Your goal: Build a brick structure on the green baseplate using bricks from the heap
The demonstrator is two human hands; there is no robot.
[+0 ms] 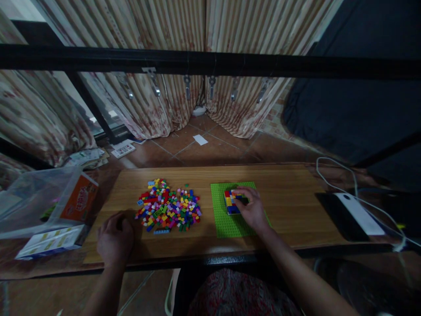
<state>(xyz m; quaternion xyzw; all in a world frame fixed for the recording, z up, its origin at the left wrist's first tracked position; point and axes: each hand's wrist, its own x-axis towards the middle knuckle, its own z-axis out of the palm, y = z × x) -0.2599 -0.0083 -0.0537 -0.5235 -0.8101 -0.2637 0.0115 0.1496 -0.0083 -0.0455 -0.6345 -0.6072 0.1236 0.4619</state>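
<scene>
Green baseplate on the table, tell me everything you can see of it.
The green baseplate is a thin, bright lime, four-sided sheet that looks like plastic, dotted with rows of small studs. It lies flat on the wooden tabletop, right of the loose brick pile. A multicoloured brick block sits on it; the right hand reaches over it, fingers at the block, hiding part of its right side.
</scene>
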